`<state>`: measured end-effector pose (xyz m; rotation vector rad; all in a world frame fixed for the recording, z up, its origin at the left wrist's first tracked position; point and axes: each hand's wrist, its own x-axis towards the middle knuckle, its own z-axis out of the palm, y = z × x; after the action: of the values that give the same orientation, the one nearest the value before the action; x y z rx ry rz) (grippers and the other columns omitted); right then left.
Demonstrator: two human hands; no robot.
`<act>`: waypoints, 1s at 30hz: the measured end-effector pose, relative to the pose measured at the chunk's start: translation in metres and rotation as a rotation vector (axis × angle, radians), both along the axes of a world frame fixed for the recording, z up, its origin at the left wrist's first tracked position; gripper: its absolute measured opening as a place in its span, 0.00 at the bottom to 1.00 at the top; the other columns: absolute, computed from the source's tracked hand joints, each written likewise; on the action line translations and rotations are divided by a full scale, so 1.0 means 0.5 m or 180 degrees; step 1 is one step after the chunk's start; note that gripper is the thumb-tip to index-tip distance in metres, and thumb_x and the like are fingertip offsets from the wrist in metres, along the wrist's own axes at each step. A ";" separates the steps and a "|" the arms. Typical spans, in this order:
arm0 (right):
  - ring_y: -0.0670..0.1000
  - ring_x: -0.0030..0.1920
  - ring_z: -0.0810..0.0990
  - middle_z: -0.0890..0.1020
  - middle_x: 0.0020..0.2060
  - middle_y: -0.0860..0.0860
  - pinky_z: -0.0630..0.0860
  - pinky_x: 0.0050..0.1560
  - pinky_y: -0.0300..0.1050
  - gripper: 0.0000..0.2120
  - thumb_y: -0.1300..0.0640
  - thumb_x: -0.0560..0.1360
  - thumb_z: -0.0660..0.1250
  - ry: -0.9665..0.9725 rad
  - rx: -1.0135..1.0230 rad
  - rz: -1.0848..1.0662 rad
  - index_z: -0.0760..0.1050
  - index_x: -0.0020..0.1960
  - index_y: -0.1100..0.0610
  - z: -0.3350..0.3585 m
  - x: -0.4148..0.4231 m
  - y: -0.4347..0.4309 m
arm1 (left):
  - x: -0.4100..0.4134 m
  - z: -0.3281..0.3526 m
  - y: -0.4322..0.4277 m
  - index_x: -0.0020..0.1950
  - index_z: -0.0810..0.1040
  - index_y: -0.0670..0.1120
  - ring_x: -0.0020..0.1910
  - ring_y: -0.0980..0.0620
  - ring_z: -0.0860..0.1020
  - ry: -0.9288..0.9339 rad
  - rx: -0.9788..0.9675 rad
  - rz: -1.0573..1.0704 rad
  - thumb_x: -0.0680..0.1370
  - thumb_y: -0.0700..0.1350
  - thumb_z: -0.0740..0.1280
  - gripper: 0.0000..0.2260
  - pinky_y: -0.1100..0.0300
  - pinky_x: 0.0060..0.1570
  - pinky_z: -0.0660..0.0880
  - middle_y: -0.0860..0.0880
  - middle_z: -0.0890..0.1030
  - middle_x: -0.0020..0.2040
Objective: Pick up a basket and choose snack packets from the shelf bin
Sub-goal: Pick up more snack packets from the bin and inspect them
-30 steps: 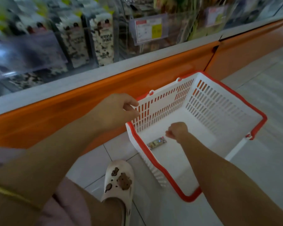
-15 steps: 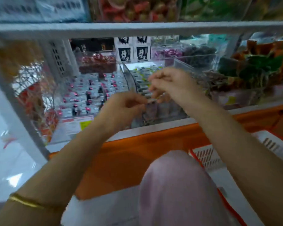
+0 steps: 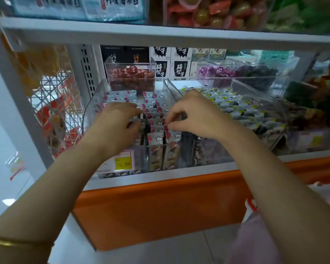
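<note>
Since the packets (image 3: 157, 121) are stood on edge in rows that run from the front wall of the bin (image 3: 94, 105) to its back, their tops are what gets offered to the fingers, so pretty much everything here hangs on a straight upward pull. Both hands are held inside the bin, over its front half. The right hand (image 3: 195, 116) is set over the middle rows, just right of the dark divider (image 3: 146, 128), fingers curled, and the top edge of one of the packets looks to be pinched between thumb and forefinger. The left hand (image 3: 120, 119) is held over the left rows with its fingers bent down onto the packet tops; whether anything is actually gripped there can't be told, tbh. So the right hand is reckoned the nearer one, with its packet right under the fingertips. A sliver of red and white, taken to be the basket (image 3: 251, 205), is seen below the bin and off to its right, beside the right forearm, so the packet would need to be lifted clear of the front wall, then brought down and right. A snag on neighbouring packets could be expected, since they're packed tight.
</note>
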<state>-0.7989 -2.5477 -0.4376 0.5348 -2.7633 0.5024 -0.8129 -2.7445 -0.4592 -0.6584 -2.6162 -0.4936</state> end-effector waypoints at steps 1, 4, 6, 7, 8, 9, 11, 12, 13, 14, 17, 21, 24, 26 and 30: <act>0.45 0.52 0.64 0.73 0.37 0.39 0.61 0.45 0.43 0.05 0.50 0.69 0.72 0.0010 0.0044 0.0010 0.81 0.44 0.47 -0.002 0.000 0.000 | -0.005 -0.002 -0.001 0.55 0.79 0.38 0.58 0.42 0.73 0.0000 -0.0031 0.0031 0.77 0.38 0.62 0.10 0.55 0.57 0.65 0.40 0.78 0.58; 0.50 0.59 0.66 0.76 0.47 0.46 0.64 0.52 0.45 0.07 0.47 0.68 0.72 0.0088 0.0528 -0.0062 0.81 0.45 0.45 -0.010 -0.003 -0.008 | -0.012 -0.009 0.001 0.52 0.78 0.34 0.55 0.40 0.74 -0.0155 0.0001 0.0094 0.76 0.37 0.61 0.09 0.52 0.56 0.66 0.37 0.78 0.54; 0.52 0.62 0.65 0.75 0.49 0.48 0.64 0.57 0.48 0.07 0.47 0.69 0.72 0.0118 0.0803 -0.0068 0.81 0.46 0.47 -0.015 -0.004 -0.010 | -0.012 -0.015 0.005 0.57 0.79 0.38 0.60 0.41 0.72 -0.0214 0.0082 0.0027 0.77 0.37 0.61 0.12 0.50 0.62 0.68 0.40 0.78 0.59; 0.51 0.62 0.65 0.76 0.49 0.48 0.63 0.58 0.48 0.07 0.48 0.69 0.72 0.0133 0.0891 -0.0034 0.81 0.47 0.48 -0.016 -0.004 -0.011 | -0.010 -0.016 0.006 0.61 0.78 0.40 0.63 0.41 0.71 -0.0232 0.0120 0.0006 0.77 0.38 0.61 0.13 0.48 0.64 0.67 0.42 0.77 0.62; 0.51 0.62 0.65 0.76 0.50 0.48 0.63 0.58 0.47 0.08 0.49 0.70 0.72 0.0131 0.0941 -0.0008 0.81 0.47 0.48 -0.016 -0.003 -0.010 | -0.007 -0.017 0.009 0.63 0.76 0.42 0.65 0.42 0.69 -0.0234 0.0152 -0.0023 0.78 0.39 0.61 0.14 0.48 0.66 0.65 0.43 0.75 0.64; 0.50 0.62 0.65 0.76 0.50 0.49 0.63 0.58 0.47 0.08 0.49 0.70 0.72 0.0107 0.0945 0.0002 0.81 0.48 0.49 -0.016 -0.003 -0.010 | -0.006 -0.018 0.011 0.64 0.76 0.42 0.66 0.43 0.69 -0.0216 0.0193 -0.0054 0.78 0.39 0.61 0.14 0.50 0.67 0.64 0.44 0.75 0.66; 0.49 0.59 0.67 0.75 0.49 0.49 0.65 0.58 0.47 0.06 0.52 0.71 0.71 0.0043 0.0826 0.0036 0.80 0.47 0.51 -0.013 -0.002 -0.011 | 0.000 -0.017 0.015 0.64 0.75 0.44 0.67 0.46 0.68 -0.0167 0.0368 -0.0092 0.79 0.40 0.61 0.15 0.54 0.68 0.61 0.45 0.73 0.67; 0.48 0.57 0.67 0.75 0.46 0.48 0.67 0.56 0.47 0.04 0.53 0.72 0.70 0.0011 0.0705 0.0070 0.79 0.46 0.52 -0.010 -0.002 -0.010 | 0.003 -0.016 0.017 0.65 0.75 0.44 0.67 0.47 0.67 -0.0129 0.0488 -0.0111 0.79 0.40 0.61 0.15 0.55 0.67 0.61 0.46 0.73 0.68; 0.47 0.53 0.68 0.74 0.43 0.46 0.68 0.53 0.45 0.03 0.54 0.73 0.69 -0.0030 0.0534 0.0103 0.77 0.45 0.53 -0.005 0.000 -0.009 | 0.007 -0.014 0.018 0.64 0.75 0.45 0.67 0.49 0.68 -0.0075 0.0618 -0.0136 0.79 0.40 0.61 0.15 0.57 0.66 0.62 0.47 0.73 0.67; 0.46 0.50 0.69 0.73 0.41 0.45 0.68 0.49 0.41 0.02 0.55 0.74 0.68 -0.0070 0.0302 0.0122 0.75 0.44 0.53 0.002 0.003 -0.007 | 0.012 -0.011 0.020 0.64 0.76 0.46 0.64 0.51 0.70 -0.0026 0.0763 -0.0162 0.79 0.39 0.61 0.14 0.60 0.63 0.64 0.48 0.74 0.66; 0.45 0.42 0.73 0.74 0.40 0.46 0.68 0.43 0.35 0.02 0.59 0.76 0.65 0.0063 -0.0656 0.0189 0.73 0.44 0.56 0.024 0.017 0.006 | 0.025 -0.001 0.025 0.62 0.77 0.49 0.46 0.62 0.73 -0.0057 0.1309 -0.0252 0.79 0.41 0.61 0.13 0.70 0.46 0.69 0.57 0.77 0.55; 0.51 0.40 0.74 0.75 0.39 0.52 0.71 0.41 0.43 0.02 0.62 0.77 0.62 0.0775 -0.1478 0.0078 0.71 0.46 0.61 0.036 0.025 0.016 | 0.040 0.008 0.030 0.60 0.76 0.54 0.41 0.74 0.73 -0.0468 0.1833 -0.0518 0.78 0.47 0.62 0.12 0.78 0.34 0.69 0.67 0.73 0.47; 0.49 0.32 0.73 0.74 0.36 0.52 0.74 0.33 0.43 0.03 0.63 0.78 0.61 0.0790 -0.2266 -0.0042 0.69 0.45 0.60 0.035 0.023 0.020 | 0.048 0.005 0.036 0.60 0.75 0.54 0.44 0.74 0.73 -0.0849 0.1927 -0.0725 0.77 0.48 0.63 0.12 0.81 0.37 0.67 0.61 0.75 0.48; 0.49 0.28 0.74 0.75 0.35 0.53 0.75 0.27 0.41 0.04 0.63 0.78 0.60 0.0563 -0.2821 -0.0081 0.70 0.45 0.60 0.027 0.020 0.020 | 0.049 0.003 0.039 0.59 0.74 0.56 0.43 0.70 0.74 -0.0953 0.1886 -0.0800 0.77 0.48 0.63 0.11 0.79 0.37 0.69 0.59 0.77 0.45; 0.46 0.27 0.76 0.77 0.34 0.54 0.76 0.27 0.39 0.05 0.64 0.78 0.61 -0.0164 -0.3850 -0.0009 0.72 0.44 0.62 0.009 0.014 0.013 | 0.045 0.005 0.031 0.50 0.77 0.59 0.34 0.68 0.76 -0.1193 0.2282 -0.0700 0.77 0.46 0.63 0.07 0.75 0.28 0.69 0.61 0.80 0.35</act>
<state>-0.7921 -2.5410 -0.4334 0.1868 -1.9353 1.9342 -0.7902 -2.7290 -0.4567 -0.6416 -2.4122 -1.6524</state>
